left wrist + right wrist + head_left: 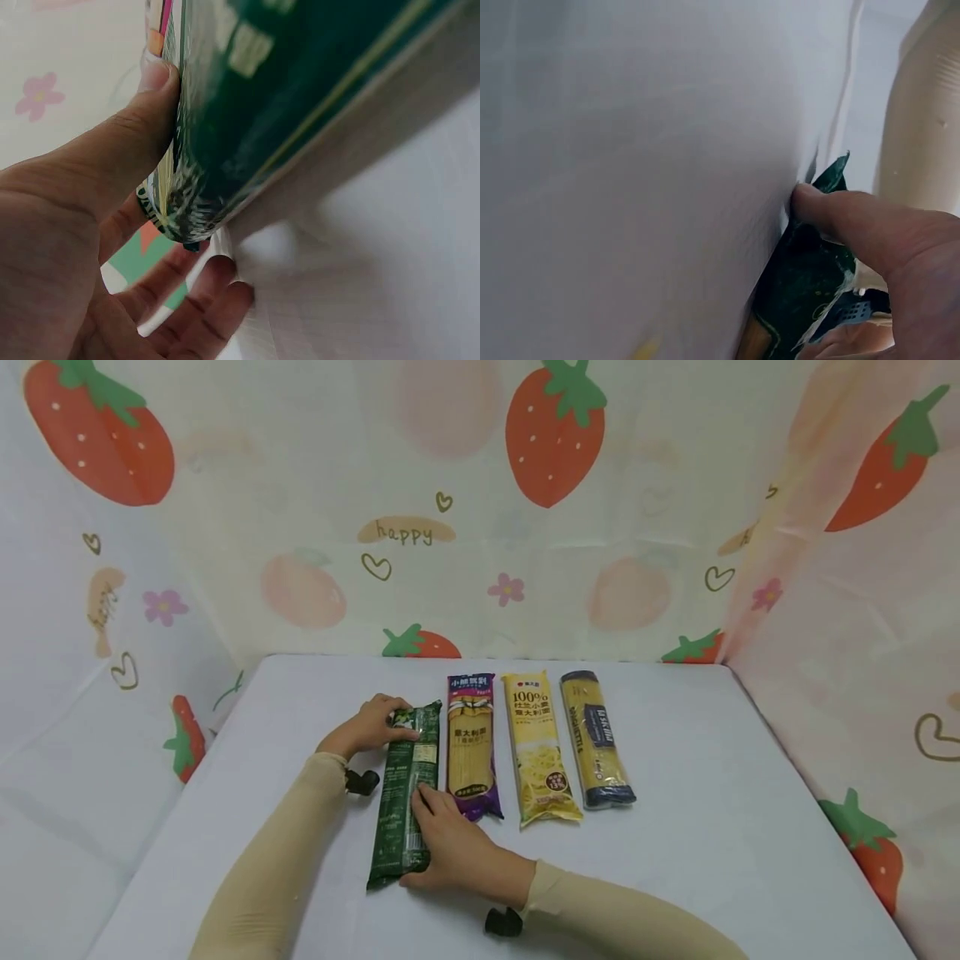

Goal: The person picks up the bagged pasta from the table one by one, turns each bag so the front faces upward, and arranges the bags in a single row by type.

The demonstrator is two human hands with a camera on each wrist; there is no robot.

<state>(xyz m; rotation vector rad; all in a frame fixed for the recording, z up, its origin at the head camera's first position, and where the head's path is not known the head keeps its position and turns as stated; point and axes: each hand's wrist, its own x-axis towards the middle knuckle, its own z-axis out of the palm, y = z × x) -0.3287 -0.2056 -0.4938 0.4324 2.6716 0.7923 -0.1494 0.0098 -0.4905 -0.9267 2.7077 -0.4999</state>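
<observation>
A long green pasta packet (pixel 394 810) lies on the white table at a slight slant, its barcode side facing up. At its far end, my left hand (pixel 367 727) holds it, with the thumb across the top. My right hand (pixel 463 858) grips the near part, fingers over the upper face and thumb by the lower corner. The left wrist view has the left thumb (pixel 156 79) against the packet's edge and the other fingers around its end. In the right wrist view, the right thumb (pixel 814 206) presses near the packet's crimped end.
To the right of the green one lie a purple spaghetti packet (pixel 470 752), a yellow pasta packet (pixel 534 727) and a navy-ended spaghetti packet (pixel 592 735), roughly side by side. Strawberry-print cloth (pixel 480 568) walls the white table (pixel 712 827) at the back and sides.
</observation>
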